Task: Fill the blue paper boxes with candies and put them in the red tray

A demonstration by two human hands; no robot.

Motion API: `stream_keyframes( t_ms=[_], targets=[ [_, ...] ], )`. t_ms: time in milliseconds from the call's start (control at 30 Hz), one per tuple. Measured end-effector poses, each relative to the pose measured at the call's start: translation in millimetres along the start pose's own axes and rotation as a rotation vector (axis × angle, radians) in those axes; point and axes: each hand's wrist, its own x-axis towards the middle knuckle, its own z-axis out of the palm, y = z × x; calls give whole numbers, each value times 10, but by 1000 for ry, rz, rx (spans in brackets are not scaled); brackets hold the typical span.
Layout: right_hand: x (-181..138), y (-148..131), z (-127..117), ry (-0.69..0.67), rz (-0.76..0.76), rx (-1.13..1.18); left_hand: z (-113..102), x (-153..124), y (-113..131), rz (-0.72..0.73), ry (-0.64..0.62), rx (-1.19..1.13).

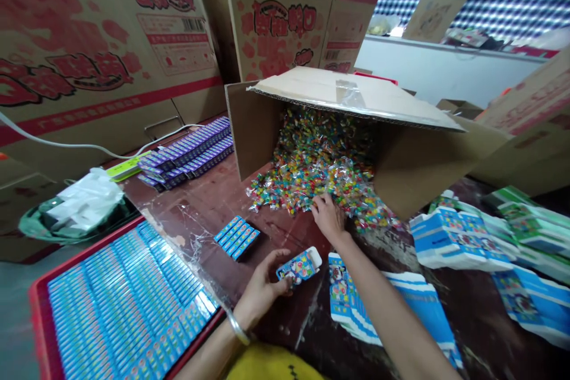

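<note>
My left hand (262, 288) is closed round a small blue printed candy box (299, 267), its white end flap standing open toward the right. My right hand (328, 217) is at the front edge of a heap of small clear packets of colourful candy (307, 172), fingers bent onto a candy packet that they partly hide. The heap spills from a large cardboard carton (356, 92) lying on its side. Under my right forearm lies a fanned stack of flat blue boxes (341, 294). A short row of filled-looking blue boxes (237, 237) sits left of the heap.
A red tray (40, 303) packed with rows of blue boxes is at the lower left. Purple boxes (191, 154) are stacked behind it, near a bag with white scraps (86, 202). More flat blue boxes (458, 237) and green boxes (529, 225) lie right. Tall cartons (289, 24) stand behind.
</note>
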Motion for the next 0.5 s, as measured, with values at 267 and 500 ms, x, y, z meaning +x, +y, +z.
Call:
stream_keyframes(
  t_ms=[267, 500],
  targets=[
    [-194, 4, -398, -37, 58, 276, -74, 53, -100, 111, 20, 158],
    [-649, -195, -521, -116, 274, 821, 130, 62, -8, 90, -105, 73]
  ],
)
